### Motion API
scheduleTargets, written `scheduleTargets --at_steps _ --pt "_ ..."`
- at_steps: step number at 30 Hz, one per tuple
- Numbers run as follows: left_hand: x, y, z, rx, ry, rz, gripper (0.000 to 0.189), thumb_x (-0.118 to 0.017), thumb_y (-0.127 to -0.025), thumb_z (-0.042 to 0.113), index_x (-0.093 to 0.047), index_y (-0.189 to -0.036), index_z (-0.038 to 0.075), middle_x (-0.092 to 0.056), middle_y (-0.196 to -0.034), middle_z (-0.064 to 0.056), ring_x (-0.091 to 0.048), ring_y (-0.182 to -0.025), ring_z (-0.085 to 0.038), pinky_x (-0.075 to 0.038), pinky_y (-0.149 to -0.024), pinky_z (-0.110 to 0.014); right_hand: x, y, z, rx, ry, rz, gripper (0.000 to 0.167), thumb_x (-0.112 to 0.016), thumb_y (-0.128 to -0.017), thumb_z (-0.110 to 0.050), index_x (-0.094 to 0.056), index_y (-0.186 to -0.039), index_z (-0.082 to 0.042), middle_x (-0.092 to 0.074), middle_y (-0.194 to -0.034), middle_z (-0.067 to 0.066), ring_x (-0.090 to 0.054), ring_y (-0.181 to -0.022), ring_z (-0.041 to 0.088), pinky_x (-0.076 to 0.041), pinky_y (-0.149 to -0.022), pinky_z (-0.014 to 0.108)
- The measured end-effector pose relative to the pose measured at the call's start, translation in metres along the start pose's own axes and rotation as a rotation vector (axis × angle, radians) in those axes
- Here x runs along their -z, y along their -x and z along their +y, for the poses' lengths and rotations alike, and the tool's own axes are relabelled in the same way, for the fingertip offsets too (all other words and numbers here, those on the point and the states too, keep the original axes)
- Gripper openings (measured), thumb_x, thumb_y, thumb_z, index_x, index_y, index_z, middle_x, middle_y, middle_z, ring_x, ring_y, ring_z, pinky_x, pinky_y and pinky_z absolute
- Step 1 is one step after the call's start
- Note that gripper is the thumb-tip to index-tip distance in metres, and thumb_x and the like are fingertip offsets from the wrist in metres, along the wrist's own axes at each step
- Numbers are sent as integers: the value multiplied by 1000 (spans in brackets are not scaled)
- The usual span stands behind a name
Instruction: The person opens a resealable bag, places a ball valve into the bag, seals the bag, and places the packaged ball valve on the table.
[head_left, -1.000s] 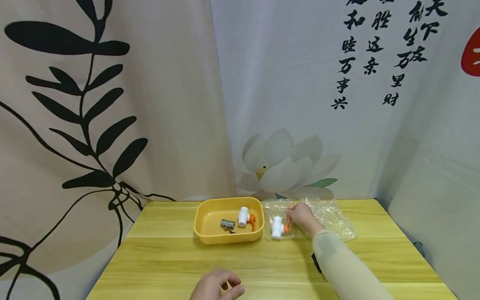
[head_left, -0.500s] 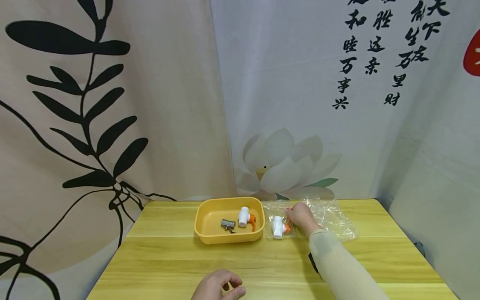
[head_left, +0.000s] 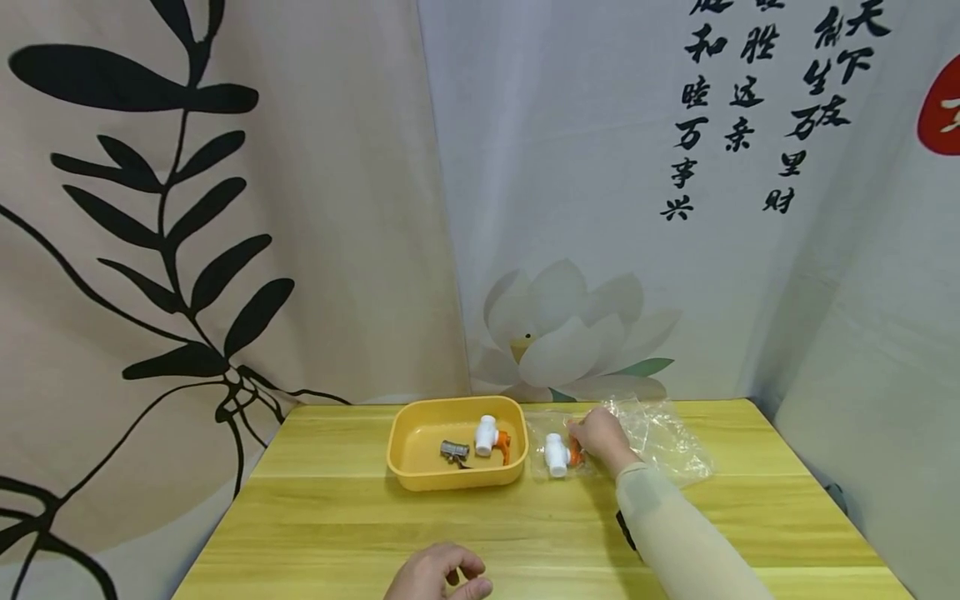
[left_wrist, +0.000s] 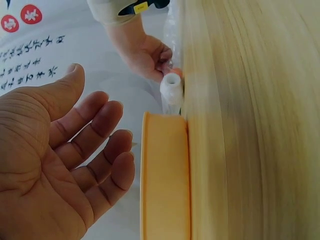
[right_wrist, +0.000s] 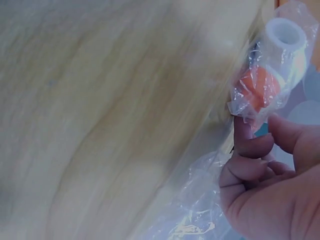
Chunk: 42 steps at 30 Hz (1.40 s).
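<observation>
A white plastic ball valve point(head_left: 557, 455) with an orange handle lies in a clear plastic bag on the table, just right of the yellow tray. My right hand point(head_left: 600, 435) pinches it by the orange handle end point(right_wrist: 257, 90), through the film as far as I can see. The white pipe end points away from the fingers in the right wrist view. My left hand point(head_left: 438, 572) hovers low over the near side of the table, fingers loosely bent. In the left wrist view its palm point(left_wrist: 65, 150) holds nothing.
The yellow tray point(head_left: 457, 482) holds another white valve point(head_left: 486, 435) with an orange handle and a small grey metal part point(head_left: 455, 451). More clear plastic film point(head_left: 667, 442) lies right of my right hand. A printed cloth curtain point(head_left: 360, 208) hangs behind the wooden table point(head_left: 337, 525).
My right hand has shifted slightly left, closer to the bagged valve, which has turned a little. The left hand has hardly moved.
</observation>
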<state>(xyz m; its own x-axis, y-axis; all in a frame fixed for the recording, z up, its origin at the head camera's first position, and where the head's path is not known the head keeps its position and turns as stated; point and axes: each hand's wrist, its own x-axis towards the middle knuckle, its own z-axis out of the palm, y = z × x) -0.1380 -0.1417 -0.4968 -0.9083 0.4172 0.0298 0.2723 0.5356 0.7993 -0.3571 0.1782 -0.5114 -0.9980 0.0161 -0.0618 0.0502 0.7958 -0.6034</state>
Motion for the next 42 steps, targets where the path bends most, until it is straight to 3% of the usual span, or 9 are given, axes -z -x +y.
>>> scheduleTargets --at_steps 7,12,18,23,28,31,35,42 --pt "-1 0 0 21 17 0 30 -75 -100 37 -79 -106 7 -73 -96 13 -55 -80 5 -47 -67 -22 1 0 0 -2 19 -5 44 -66 -103 -27 -77 -65 -7 -52 -50 -6 -39 -49 10 -32 -49 24" --pt "-2 1 1 -1 4 14 29 -76 -100 37 -79 -105 8 -74 -96 13 -55 -80 5 -47 -67 -21 5 2 -1 -10 36 -14 43 -67 -104 -31 -76 -67 -10 -51 -52 -7 -38 -50 11 -31 -49 25" --pt "-3 0 1 -9 -9 17 27 -76 -100 37 -79 -104 10 -74 -95 14 -54 -80 6 -46 -66 -21 13 6 -2 -28 42 -15 43 -69 -104 -31 -64 -66 -11 -48 -58 -5 -42 -54 13 -33 -50 27" --pt "-5 0 1 -14 -17 20 27 -77 -99 38 -79 -104 11 -74 -95 14 -54 -80 5 -46 -66 -21 23 8 4 2 62 0 32 -66 -106 -30 -76 -90 -5 -63 -72 3 -54 -63 17 -43 -59 33" --pt "-6 -1 1 -15 -13 18 28 -77 -99 37 -79 -105 10 -73 -95 14 -54 -80 5 -46 -66 -21 32 11 14 47 100 61 34 -64 -108 -32 -77 -122 -3 -79 -111 12 -73 -95 27 -59 -83 48" --pt "-6 -1 1 -20 -11 17 28 -77 -100 37 -79 -105 10 -73 -95 14 -54 -80 5 -46 -66 -21 37 12 21 71 106 106 36 -63 -108 -32 -76 -124 -3 -78 -123 16 -74 -108 35 -59 -92 54" --pt "-6 -1 1 -22 -10 14 28 -77 -100 37 -79 -104 10 -73 -95 14 -54 -80 5 -47 -66 -21 45 14 29 90 114 145 35 -63 -106 -28 -73 -127 -2 -76 -125 20 -74 -109 39 -59 -91 57" --pt "-6 -1 1 -27 -6 16 27 -77 -100 37 -79 -104 10 -73 -95 14 -54 -80 5 -46 -66 -21 56 16 42 73 109 110 45 -61 -106 -26 -65 -138 5 -70 -134 27 -69 -120 47 -56 -100 61"
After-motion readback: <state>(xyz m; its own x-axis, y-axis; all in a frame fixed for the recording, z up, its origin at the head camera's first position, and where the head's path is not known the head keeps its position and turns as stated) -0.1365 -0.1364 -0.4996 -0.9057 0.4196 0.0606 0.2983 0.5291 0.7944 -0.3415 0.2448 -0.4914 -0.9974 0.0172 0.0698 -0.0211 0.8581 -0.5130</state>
